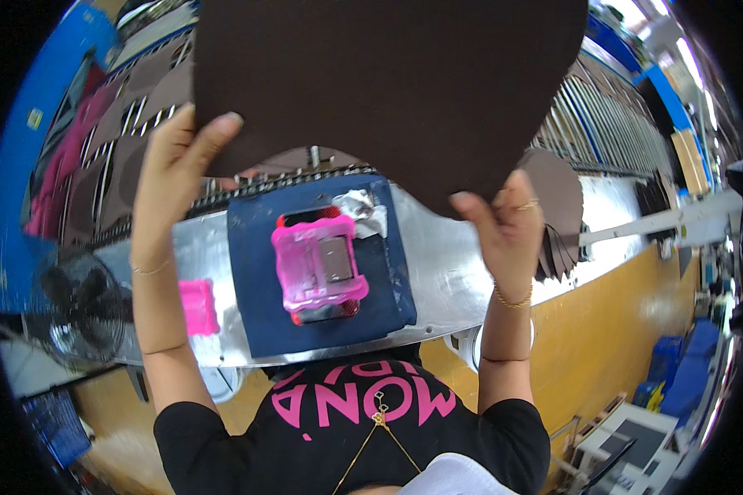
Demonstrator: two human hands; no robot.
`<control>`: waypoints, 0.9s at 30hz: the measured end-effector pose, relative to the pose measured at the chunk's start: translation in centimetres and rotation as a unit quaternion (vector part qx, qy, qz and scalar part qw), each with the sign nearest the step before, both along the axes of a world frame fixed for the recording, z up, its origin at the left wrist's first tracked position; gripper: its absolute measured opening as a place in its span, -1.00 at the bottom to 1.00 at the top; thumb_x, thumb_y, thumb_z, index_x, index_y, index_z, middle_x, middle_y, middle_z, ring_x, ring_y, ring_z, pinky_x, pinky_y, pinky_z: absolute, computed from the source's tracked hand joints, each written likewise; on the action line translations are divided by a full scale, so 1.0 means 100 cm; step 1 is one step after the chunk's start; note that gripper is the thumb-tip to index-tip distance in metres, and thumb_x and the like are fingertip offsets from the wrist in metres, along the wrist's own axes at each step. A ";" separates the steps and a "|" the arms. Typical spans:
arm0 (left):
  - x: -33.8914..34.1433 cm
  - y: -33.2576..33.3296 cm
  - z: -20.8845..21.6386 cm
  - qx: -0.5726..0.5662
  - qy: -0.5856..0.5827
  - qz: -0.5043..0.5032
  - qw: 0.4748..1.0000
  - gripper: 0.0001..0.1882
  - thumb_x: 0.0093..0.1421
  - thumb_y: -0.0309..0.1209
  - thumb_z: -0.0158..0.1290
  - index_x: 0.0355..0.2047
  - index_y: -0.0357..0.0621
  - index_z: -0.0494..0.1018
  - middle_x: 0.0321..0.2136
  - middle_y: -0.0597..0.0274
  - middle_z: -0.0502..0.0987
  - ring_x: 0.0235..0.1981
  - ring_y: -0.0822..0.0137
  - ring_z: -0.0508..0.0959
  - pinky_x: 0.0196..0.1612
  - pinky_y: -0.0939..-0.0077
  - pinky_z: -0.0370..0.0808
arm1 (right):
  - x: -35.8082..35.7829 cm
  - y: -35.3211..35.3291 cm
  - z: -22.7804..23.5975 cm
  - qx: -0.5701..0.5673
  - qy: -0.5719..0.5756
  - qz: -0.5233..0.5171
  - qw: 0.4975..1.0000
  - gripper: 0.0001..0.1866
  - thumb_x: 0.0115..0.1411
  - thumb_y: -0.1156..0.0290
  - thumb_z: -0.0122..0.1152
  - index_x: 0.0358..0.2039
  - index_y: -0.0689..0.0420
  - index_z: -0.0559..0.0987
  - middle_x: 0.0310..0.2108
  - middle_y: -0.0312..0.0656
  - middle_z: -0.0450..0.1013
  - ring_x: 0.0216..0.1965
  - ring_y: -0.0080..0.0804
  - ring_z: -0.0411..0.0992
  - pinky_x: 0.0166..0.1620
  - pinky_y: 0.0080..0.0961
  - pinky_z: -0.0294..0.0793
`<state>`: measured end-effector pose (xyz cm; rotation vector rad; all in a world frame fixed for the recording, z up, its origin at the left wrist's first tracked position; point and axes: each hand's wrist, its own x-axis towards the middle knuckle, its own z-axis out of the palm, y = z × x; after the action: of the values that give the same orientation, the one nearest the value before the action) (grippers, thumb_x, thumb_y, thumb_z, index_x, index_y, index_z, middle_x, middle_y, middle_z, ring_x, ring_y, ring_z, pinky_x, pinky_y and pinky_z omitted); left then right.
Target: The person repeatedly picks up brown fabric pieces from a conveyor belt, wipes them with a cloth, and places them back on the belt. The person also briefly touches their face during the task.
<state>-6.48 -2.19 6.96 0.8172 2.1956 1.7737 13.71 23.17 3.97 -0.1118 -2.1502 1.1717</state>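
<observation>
A large dark brown flat panel (388,99), perhaps fabric or foam, is held up in front of me by its near edge. My left hand (173,165) pinches its left corner, the thumb lying on the near face and the fingers behind. At its lower right edge my right hand (508,235) grips the panel, with the fingertips partly hidden. Below and between my hands, a pink scalloped plastic frame (287,256) lies over a red and black object (330,312) on a dark blue pad (256,289). Crumpled silvery wrapping (363,210) sits beside the frame.
A metal worktop (446,272) carries the pad. Beyond it runs a chain-edged rack or conveyor with several brown pieces (153,78) and metal bars (611,124). Similar brown pieces are stacked (561,198) at right. At left are a fan (78,301) and another pink plastic piece (200,307).
</observation>
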 end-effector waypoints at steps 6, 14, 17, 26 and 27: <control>0.022 -0.111 0.022 -0.072 0.101 0.122 0.985 -0.65 0.25 -0.44 0.04 0.01 -0.32 0.35 -0.43 0.22 0.56 -0.69 0.57 0.50 -0.77 0.82 0.28 | -0.041 -0.057 -0.051 0.042 -0.022 0.148 0.988 -0.80 -0.06 0.44 0.41 -0.38 0.14 0.61 -0.49 -0.17 0.53 -0.48 -0.30 0.45 -0.24 -0.44 0.40; 0.048 -0.157 -0.022 -0.035 0.019 0.114 0.993 -0.64 0.19 -0.56 0.08 0.01 -0.30 0.36 -0.34 0.23 0.57 -0.51 0.59 0.53 -0.62 0.77 0.42 | -0.046 -0.063 -0.075 0.160 -0.005 0.176 0.971 -0.86 -0.06 0.43 0.39 -0.43 0.04 0.64 -0.58 -0.30 0.50 -0.60 -0.37 0.35 -0.11 -0.39 0.23; 0.053 -0.138 -0.043 -0.067 0.003 0.089 0.994 -0.85 0.16 -0.62 0.07 -0.24 -0.34 0.41 -0.49 0.38 0.46 -0.54 0.65 0.41 -0.56 0.77 0.36 | -0.031 -0.049 -0.073 0.201 -0.013 0.145 0.969 -0.86 -0.06 0.46 0.37 -0.42 0.01 0.65 -0.61 -0.32 0.49 -0.60 -0.39 0.36 -0.11 -0.37 0.22; 0.058 -0.042 -0.064 -0.179 0.228 -0.098 0.952 -0.86 0.05 -0.61 0.08 -0.34 -0.20 0.46 -0.46 0.13 0.46 -0.50 0.12 0.50 -0.44 0.36 0.45 | 0.044 0.011 -0.100 0.160 -0.162 0.050 0.972 -0.89 0.04 0.54 0.27 -0.38 0.09 0.65 -0.54 -0.28 0.56 -0.56 -0.45 0.41 -0.13 -0.48 0.22; 0.060 -0.030 -0.062 -0.178 0.237 -0.120 0.947 -0.87 0.04 -0.60 0.09 -0.35 -0.19 0.46 -0.45 0.13 0.46 -0.49 0.08 0.50 -0.44 0.35 0.45 | 0.055 0.020 -0.106 0.149 -0.179 0.031 0.972 -0.88 0.03 0.55 0.26 -0.37 0.12 0.65 -0.57 -0.25 0.55 -0.56 -0.44 0.42 -0.18 -0.50 0.25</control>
<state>-0.52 -5.23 0.75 1.4566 2.4559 1.0977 19.22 25.13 -6.66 -0.1307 -2.6404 0.9003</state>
